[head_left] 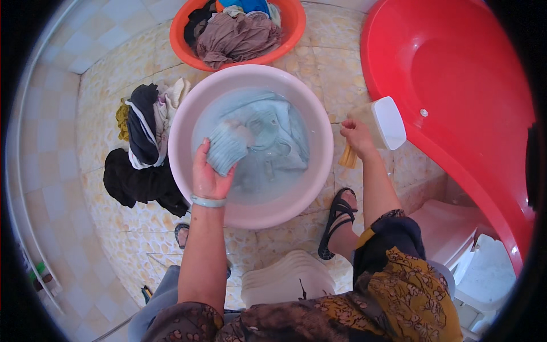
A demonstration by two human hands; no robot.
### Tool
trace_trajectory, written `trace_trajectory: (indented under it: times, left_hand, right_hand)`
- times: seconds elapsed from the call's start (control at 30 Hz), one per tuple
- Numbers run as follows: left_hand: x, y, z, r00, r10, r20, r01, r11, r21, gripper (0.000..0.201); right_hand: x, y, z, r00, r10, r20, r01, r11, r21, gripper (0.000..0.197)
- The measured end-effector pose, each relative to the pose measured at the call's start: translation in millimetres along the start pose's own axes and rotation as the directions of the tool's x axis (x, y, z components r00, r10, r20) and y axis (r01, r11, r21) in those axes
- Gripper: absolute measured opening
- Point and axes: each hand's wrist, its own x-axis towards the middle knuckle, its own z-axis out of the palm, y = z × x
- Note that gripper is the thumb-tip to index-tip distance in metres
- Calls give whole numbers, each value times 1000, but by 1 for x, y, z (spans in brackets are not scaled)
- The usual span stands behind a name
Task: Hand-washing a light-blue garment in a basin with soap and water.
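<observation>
A pink basin point(319, 171) of cloudy water stands on the tiled floor in front of me, with a pale blue garment point(268, 134) soaking in it. My left hand point(208, 171) grips a ribbed fold of that garment at the basin's near left side; a pale bangle sits on the wrist. To the right of the basin, my right hand point(358, 135) is closed on a yellowish scrub brush point(348, 157) beside a white-capped container point(387, 121).
An orange basin point(293, 31) of dry clothes stands behind the pink one. A heap of dark and light clothes point(142, 142) lies on the floor to the left. A large red tub point(456, 102) fills the right side. My sandalled foot point(339, 216) rests near the basin.
</observation>
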Motion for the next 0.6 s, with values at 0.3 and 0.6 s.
trace_trajectory:
  times: [0.3,0.6]
  left_hand:
    - [-9,-4,6,998,-11,60,13,999,-41,39]
    - [-19,5,20,985,1,174,2,1000,-17,37]
  right_hand:
    - [15,37,34,926,-373,60,336,739,-584,20]
    - [10,20,30,907,-385,-172,294,870,-395,21]
